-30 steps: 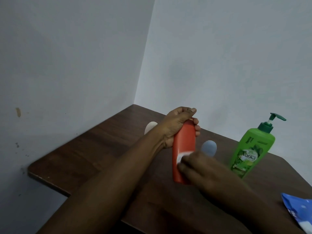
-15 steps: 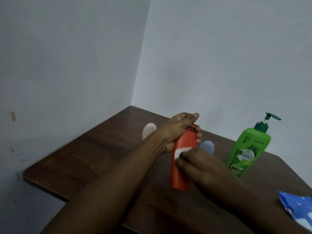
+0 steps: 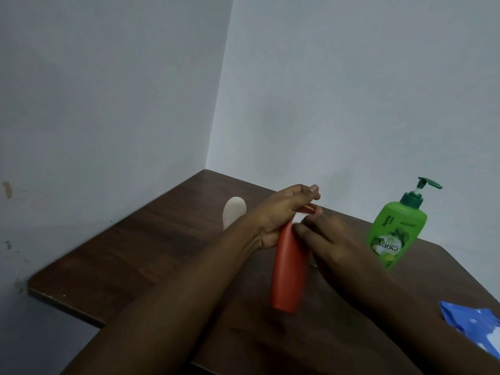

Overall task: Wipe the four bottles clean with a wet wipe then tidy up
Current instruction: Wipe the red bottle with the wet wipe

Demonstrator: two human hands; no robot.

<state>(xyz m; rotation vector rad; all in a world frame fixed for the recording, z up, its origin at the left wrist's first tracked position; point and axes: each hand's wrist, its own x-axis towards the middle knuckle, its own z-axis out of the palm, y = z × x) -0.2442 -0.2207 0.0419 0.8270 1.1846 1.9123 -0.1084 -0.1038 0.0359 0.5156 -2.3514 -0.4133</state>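
My left hand (image 3: 278,215) grips the top of an orange bottle (image 3: 289,274) and holds it tilted above the brown table (image 3: 130,253). My right hand (image 3: 327,239) presses a small white wet wipe (image 3: 297,221) against the bottle's upper part, just below my left fingers; most of the wipe is hidden. A green pump bottle (image 3: 396,234) stands upright to the right. A cream-coloured bottle (image 3: 233,212) shows behind my left wrist, partly hidden. The pale blue bottle behind my right hand is out of sight.
A blue wet-wipe packet (image 3: 479,326) lies at the table's right edge. The table sits in a corner between two grey walls. Its left front edge (image 3: 65,301) runs close to the left wall.
My right hand has slid the wipe up the orange bottle from its middle to near the top. The pale blue bottle is now covered by my right hand.
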